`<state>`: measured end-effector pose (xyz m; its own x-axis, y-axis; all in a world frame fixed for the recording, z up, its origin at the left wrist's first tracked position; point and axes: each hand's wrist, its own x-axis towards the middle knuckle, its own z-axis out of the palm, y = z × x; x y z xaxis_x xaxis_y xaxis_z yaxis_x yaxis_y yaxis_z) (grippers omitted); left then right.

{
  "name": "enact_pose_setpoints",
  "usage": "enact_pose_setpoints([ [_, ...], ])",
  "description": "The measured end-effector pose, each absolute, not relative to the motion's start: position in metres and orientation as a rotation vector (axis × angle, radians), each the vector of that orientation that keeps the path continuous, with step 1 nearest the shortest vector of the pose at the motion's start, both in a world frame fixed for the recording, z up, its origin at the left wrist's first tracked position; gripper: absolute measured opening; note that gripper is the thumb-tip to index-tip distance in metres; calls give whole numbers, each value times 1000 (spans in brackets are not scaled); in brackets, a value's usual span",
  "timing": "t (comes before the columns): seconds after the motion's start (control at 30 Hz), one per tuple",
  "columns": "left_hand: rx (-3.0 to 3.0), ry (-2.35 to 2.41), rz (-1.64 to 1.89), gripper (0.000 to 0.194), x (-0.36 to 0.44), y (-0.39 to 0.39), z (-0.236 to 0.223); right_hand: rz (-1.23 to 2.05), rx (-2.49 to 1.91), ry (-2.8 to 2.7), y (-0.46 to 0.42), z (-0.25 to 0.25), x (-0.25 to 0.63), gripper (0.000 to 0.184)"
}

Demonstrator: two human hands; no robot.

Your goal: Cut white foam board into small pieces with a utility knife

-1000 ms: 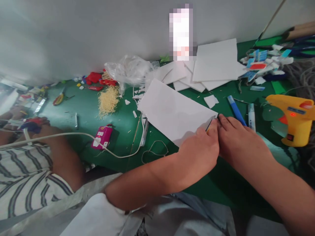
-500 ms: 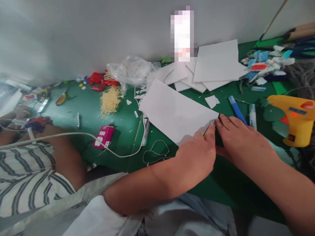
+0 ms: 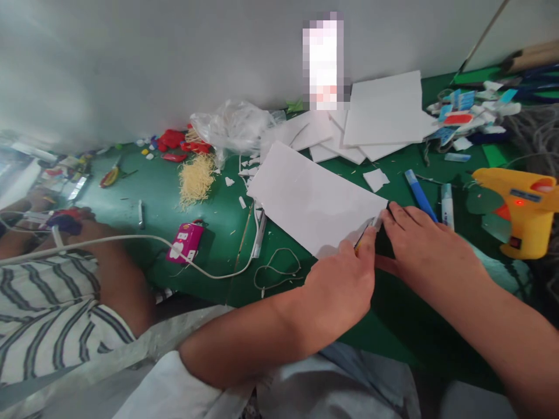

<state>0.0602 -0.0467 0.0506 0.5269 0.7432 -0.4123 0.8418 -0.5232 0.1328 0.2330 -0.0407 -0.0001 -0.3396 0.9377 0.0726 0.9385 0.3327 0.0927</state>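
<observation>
My left hand (image 3: 340, 279) is closed around a slim utility knife (image 3: 358, 243) with a bit of yellow on its handle. The blade tip rests by the right end of a white foam board (image 3: 314, 201), which lies slantwise on the green table. My right hand (image 3: 430, 247) lies fairly flat just right of the knife, thumb apart, its fingertips pressing at the board's right corner. Something dark shows under those fingertips; its kind is hidden.
Behind lie more white boards (image 3: 384, 110) and a clear plastic bag (image 3: 238, 125). At right are a blue marker (image 3: 420, 195) and a yellow glue gun (image 3: 530, 209). A pink box (image 3: 186, 241) with a white cable sits left. Another person's hands (image 3: 74, 218) work at far left.
My left hand has slid slightly left and toward me with the knife, showing more of the blade. My right hand stays nearly in place; the board has not visibly moved.
</observation>
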Motion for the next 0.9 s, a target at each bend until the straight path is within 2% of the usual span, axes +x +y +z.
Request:
enact_pose_setpoints([
  [0.23,2406,1310,-566,81,57,-52,56,-191,-1819,-2564,-40,1,232,74],
  [0.43,2325,1301,-644,87,51,-58,57,-202,-1883,-2547,-41,5,229,70],
  [0.7,2311,1253,-737,89,41,-65,65,-117,-1964,-2512,-39,1,228,80],
  [0.9,2284,1232,-815,93,36,-73,63,-191,-1957,-2461,-42,-3,226,76],
])
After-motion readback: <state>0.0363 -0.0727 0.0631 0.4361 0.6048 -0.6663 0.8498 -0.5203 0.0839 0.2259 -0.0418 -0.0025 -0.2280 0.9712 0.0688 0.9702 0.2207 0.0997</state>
